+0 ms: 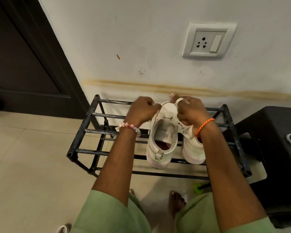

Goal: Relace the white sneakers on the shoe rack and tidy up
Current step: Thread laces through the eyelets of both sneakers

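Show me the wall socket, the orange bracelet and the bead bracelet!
wall socket (208,41): head view, on its white faceplate.
orange bracelet (205,126): head view, on its cord at the right wrist.
bead bracelet (129,126): head view, on its beads at the left wrist.

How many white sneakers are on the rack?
2: one sneaker mid-rack between the hands, the other sneaker beside it, partly behind the right forearm. Lower shelves are partly hidden.

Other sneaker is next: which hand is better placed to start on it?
Right, probably. The right hand is directly above the right sneaker; the left hand pinches lace on the left sneaker's far side.
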Available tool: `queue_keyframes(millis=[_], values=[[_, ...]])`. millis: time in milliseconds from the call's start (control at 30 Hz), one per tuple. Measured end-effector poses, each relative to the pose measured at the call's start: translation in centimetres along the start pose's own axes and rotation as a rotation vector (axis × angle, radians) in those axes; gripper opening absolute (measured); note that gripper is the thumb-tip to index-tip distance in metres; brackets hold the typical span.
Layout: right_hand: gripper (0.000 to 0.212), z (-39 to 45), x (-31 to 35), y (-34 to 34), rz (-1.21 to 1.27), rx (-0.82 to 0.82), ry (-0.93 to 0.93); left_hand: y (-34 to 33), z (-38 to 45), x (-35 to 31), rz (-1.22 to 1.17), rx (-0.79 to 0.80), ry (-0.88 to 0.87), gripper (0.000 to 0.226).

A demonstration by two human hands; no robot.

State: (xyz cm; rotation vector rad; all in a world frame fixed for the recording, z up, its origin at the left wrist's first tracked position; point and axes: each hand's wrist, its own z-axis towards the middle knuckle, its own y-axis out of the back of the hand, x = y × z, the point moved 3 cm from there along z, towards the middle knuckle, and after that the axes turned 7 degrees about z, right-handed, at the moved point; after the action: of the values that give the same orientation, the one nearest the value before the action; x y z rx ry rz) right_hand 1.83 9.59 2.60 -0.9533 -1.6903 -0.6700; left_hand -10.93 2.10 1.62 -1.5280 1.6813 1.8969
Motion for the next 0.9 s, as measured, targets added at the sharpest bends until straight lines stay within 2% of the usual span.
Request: queue_keyframes(millis=[100, 167, 233, 300, 333, 400, 500, 567, 700, 767, 833, 900], values=[[0.018, -3.9, 1.9, -0.9, -0.464, 0.297, 0.070, 3.0, -0.6, -1.0, -0.044, -0.229, -0.080, 0.028], [0.019, -5.8, 2.6, -0.8, -0.457, 0.376, 0.138, 4.0, -0.9, -1.1, -0.086, -0.230, -0.037, 0.031], [0.023, -6.6, 3.3, 0.2, -0.110, 0.271, 0.210, 4.5, -1.6, -0.8, -0.181, -0.158, 0.083, 0.032], [0.025, -6.9, 3.9, 1.6, 0.278, 0.049, 0.254, 4.7, -3.3, -1.2, -0.439, -0.064, 0.209, 0.037], [0.024, -7.2, 4.3, 2.2, 0.363, -0.038, 0.266, 4.7, -4.5, -2.0, -0.593, -0.029, 0.231, 0.039], [0.016, -8.3, 4.9, 1.6, 0.314, -0.071, 0.290, 5.2, -6.2, -4.5, -0.744, 0.007, 0.180, 0.038], [0.015, -10.5, 5.6, -0.5, 0.073, 0.109, 0.288, 6.4, -8.5, -9.5, -0.802, 0.088, 0.039, 0.038], [0.014, -11.2, 6.2, -1.7, 0.000, 0.194, 0.315, 7.2, -9.6, -12.4, -0.814, 0.119, -0.044, 0.033], [0.016, -11.9, 8.3, -0.9, 0.210, 0.059, 0.359, 7.3, -11.1, -14.0, -0.717, 0.056, -0.164, 0.009], [0.021, -12.3, 8.2, 0.4, 0.205, 0.021, 0.307, 6.1, -11.5, -13.3, -0.725, 0.079, -0.149, 0.009], [0.018, -12.6, 7.5, 2.1, 0.214, 0.017, 0.259, 4.2, -11.8, -12.3, -0.542, 0.108, -0.081, 0.007], [0.019, -12.5, 6.9, 3.8, 0.211, 0.012, 0.215, 1.5, -12.6, -11.8, -0.473, 0.276, -0.014, 0.013]])
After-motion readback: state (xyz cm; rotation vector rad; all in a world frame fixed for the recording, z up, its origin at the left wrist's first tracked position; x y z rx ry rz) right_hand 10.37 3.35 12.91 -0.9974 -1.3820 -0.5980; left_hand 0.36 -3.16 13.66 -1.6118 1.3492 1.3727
